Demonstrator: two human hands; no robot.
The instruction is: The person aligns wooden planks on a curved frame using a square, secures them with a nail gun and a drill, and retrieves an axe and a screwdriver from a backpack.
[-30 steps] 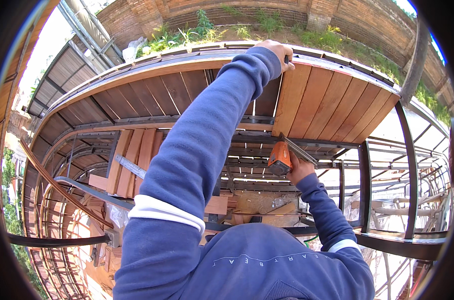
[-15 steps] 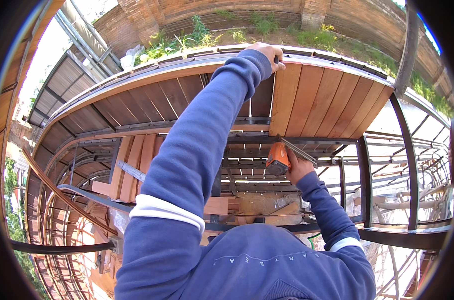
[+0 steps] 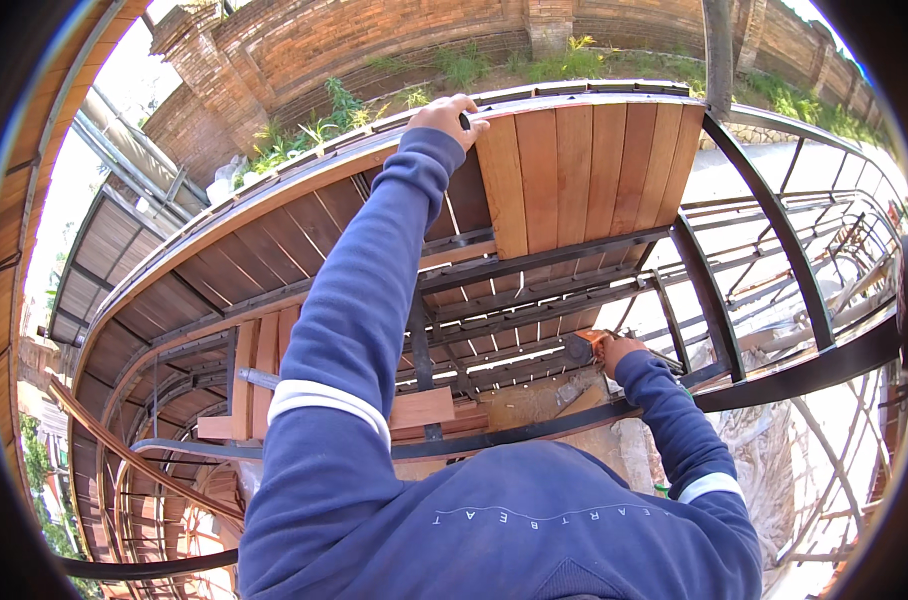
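Both arms have shifted: the left hand [image 3: 444,115] now sits further left on the curved roof, and the right hand [image 3: 619,350] has dropped lower.
Big wooden planks [image 3: 584,165] lie far ahead on a dark metal frame [image 3: 564,255]; left fingers curl over the plank edge, right fingers wrap a small orange tool [image 3: 586,345]. Press the plank flat first. No labels or signs show.

Left hand [image 3: 444,115] gripping far edge of curved plank deck [image 3: 584,160]; right hand [image 3: 619,352] closed on orange tool [image 3: 586,345] among steel frame bars [image 3: 534,300] below.
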